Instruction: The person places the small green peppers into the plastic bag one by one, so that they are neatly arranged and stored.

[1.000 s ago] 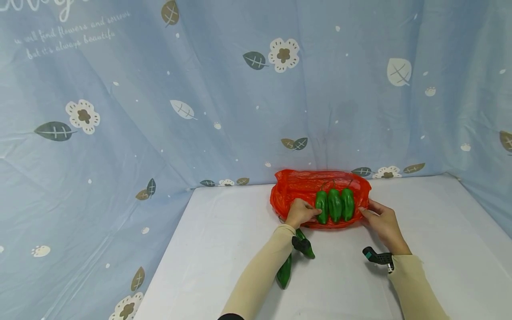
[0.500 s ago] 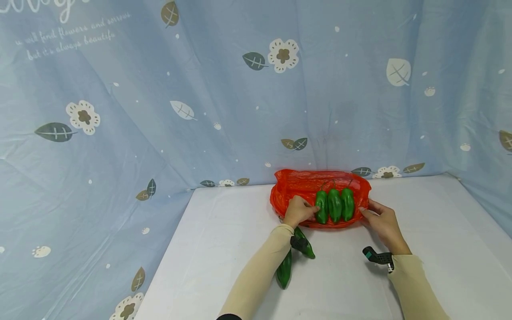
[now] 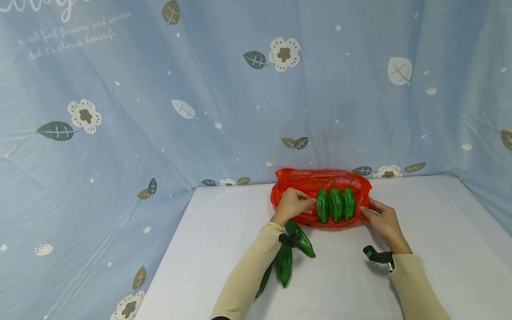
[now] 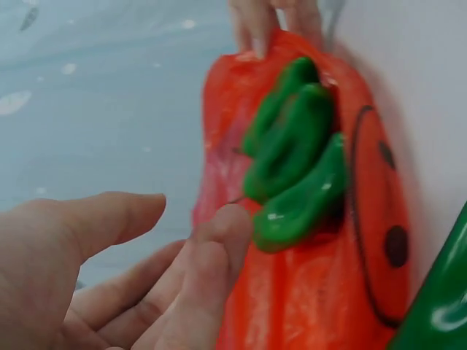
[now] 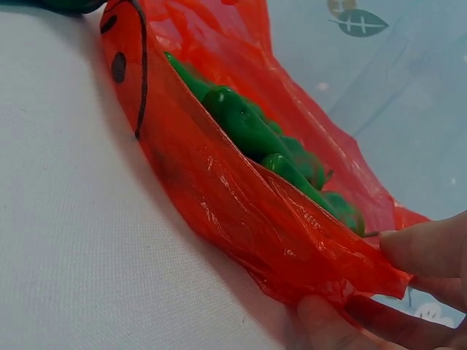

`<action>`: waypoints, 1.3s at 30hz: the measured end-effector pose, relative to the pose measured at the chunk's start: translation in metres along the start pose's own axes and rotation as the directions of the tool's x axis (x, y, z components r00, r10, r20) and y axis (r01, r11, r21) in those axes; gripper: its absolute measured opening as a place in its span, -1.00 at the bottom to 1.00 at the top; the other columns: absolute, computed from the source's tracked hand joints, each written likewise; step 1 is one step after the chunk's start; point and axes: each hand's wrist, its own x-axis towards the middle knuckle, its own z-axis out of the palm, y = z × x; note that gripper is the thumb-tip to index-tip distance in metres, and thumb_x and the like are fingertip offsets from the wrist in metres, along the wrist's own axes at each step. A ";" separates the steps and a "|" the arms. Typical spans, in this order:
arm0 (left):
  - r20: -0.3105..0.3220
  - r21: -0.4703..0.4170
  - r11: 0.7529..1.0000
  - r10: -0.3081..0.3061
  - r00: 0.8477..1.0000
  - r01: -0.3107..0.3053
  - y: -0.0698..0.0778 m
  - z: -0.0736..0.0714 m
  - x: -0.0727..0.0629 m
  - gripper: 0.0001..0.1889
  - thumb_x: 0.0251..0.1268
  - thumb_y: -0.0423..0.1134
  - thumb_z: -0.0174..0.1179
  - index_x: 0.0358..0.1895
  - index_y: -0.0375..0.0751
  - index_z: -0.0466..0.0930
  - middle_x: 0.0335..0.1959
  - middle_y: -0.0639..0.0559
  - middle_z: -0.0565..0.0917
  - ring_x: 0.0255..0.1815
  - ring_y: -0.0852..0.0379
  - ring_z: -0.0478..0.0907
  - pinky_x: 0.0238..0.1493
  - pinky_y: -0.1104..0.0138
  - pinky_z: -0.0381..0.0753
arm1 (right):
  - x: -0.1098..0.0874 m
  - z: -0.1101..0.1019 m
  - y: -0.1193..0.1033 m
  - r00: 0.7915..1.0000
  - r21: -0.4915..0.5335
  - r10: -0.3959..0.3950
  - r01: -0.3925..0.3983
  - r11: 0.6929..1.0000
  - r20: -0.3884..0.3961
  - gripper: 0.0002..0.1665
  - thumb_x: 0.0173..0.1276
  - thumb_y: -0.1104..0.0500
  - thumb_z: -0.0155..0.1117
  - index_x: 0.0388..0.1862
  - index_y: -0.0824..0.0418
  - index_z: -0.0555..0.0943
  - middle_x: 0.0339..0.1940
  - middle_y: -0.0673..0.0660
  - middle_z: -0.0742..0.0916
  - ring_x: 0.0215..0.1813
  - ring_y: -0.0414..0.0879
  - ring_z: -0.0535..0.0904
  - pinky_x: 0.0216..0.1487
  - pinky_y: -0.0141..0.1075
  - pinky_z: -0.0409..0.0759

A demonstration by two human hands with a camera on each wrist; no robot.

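Note:
A red plastic bag (image 3: 308, 177) lies spread at the back of the table, with a face drawn on its front in black. Three green peppers (image 3: 335, 204) lie side by side in its right half. My left hand (image 3: 291, 205) hovers over the bag's left part, just beside the leftmost pepper. In the left wrist view its thumb and fingers (image 4: 215, 251) stand apart with nothing between them. At the bag's right end, my right hand (image 3: 384, 224) pinches the plastic edge between thumb and fingers, as the right wrist view shows.
More green peppers (image 3: 284, 266) lie on the white table (image 3: 344, 284) in front of the bag, partly hidden under my left forearm. A blue patterned curtain (image 3: 224, 89) hangs right behind the bag and along the sides.
My left hand has drawn back leftward from the leftmost pepper, which it was touching before. The left forearm has shifted left, baring more of the loose peppers. My right hand stays put.

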 end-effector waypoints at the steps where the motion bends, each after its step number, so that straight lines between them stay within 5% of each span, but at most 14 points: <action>1: 0.006 -0.009 1.000 0.005 1.000 -0.005 0.002 -0.003 -0.002 -0.77 0.37 -0.21 0.39 -0.15 -0.35 0.82 -0.43 -0.17 0.83 -0.42 0.00 0.83 -0.23 0.25 0.81 | 0.000 0.000 0.000 1.000 -0.002 -0.004 0.004 1.000 -0.003 -0.27 0.66 0.05 0.03 0.66 0.27 0.12 0.61 0.50 0.29 0.57 0.39 0.31 -0.10 -0.61 0.68; 7: 0.021 -0.026 0.999 0.044 0.999 -0.044 0.009 -0.024 -0.014 -0.75 0.38 -0.17 0.38 -0.11 -0.31 0.82 -0.37 -0.16 0.84 -0.35 -0.14 0.83 -0.16 0.09 0.82 | 0.002 -0.002 0.000 1.000 -0.034 0.008 -0.008 0.999 -0.010 -0.27 0.66 0.05 0.03 0.66 0.29 0.13 0.62 0.47 0.30 0.64 0.39 0.18 0.16 -0.43 0.67; 11: 0.018 -0.037 0.996 0.087 0.996 -0.086 0.011 -0.038 -0.022 -0.75 0.39 -0.15 0.38 -0.11 -0.30 0.81 -0.35 -0.15 0.83 -0.33 -0.15 0.82 -0.21 0.16 0.83 | 0.002 -0.003 -0.002 1.000 -0.051 0.008 -0.008 0.999 -0.005 -0.27 0.66 0.03 0.01 0.65 0.33 0.14 0.62 0.47 0.30 0.65 0.41 0.13 0.49 0.01 0.45; 15: 0.003 -0.055 0.994 0.100 0.995 -0.100 0.010 -0.050 -0.032 -0.73 0.41 -0.14 0.36 -0.07 -0.30 0.80 -0.30 -0.18 0.83 -0.28 -0.17 0.82 -0.19 0.18 0.83 | 0.001 -0.003 -0.004 1.000 -0.051 0.012 -0.012 0.999 0.005 -0.25 0.67 0.00 0.00 0.65 0.34 0.13 0.63 0.48 0.27 0.67 0.44 0.05 0.57 0.27 0.26; 20: -0.033 -0.069 0.993 0.091 0.995 -0.093 0.007 -0.063 -0.044 -0.71 0.41 -0.09 0.36 -0.05 -0.25 0.80 -0.25 -0.15 0.84 -0.30 0.00 0.82 -0.14 0.19 0.82 | 0.002 -0.002 -0.004 1.000 -0.053 0.011 -0.010 0.999 0.007 -0.24 0.67 0.01 0.01 0.64 0.36 0.12 0.63 0.49 0.26 0.67 0.45 0.04 0.58 0.29 0.23; 25: -0.069 -0.104 0.990 0.085 0.994 -0.092 0.005 -0.072 -0.056 -0.72 0.41 -0.07 0.36 -0.05 -0.21 0.79 -0.21 -0.16 0.84 -0.28 -0.04 0.81 -0.09 0.06 0.81 | 0.001 -0.002 -0.005 1.000 -0.057 0.019 -0.018 0.998 0.014 -0.25 0.67 0.01 -0.01 0.64 0.37 0.12 0.63 0.49 0.26 0.65 0.45 0.07 0.54 0.24 0.32; 33: -0.127 -0.108 0.989 0.090 0.988 -0.104 -0.001 -0.085 -0.076 -0.73 0.43 -0.11 0.34 -0.02 -0.22 0.79 -0.17 -0.25 0.82 -0.23 -0.23 0.78 -0.23 0.32 0.76 | 0.003 -0.002 -0.005 0.999 -0.063 0.046 -0.046 0.997 0.010 -0.24 0.67 0.01 -0.02 0.65 0.36 0.11 0.63 0.48 0.25 0.66 0.44 0.07 0.53 0.20 0.36; 39: -0.170 -0.121 0.990 0.051 0.984 -0.072 -0.007 -0.092 -0.095 -0.75 0.38 -0.13 0.38 -0.04 -0.20 0.80 -0.21 -0.23 0.83 -0.33 0.09 0.77 -0.24 0.33 0.77 | 0.002 -0.002 -0.005 0.999 -0.052 0.046 -0.046 0.998 0.013 -0.24 0.67 0.00 0.00 0.64 0.37 0.13 0.63 0.48 0.26 0.67 0.43 0.05 0.56 0.21 0.31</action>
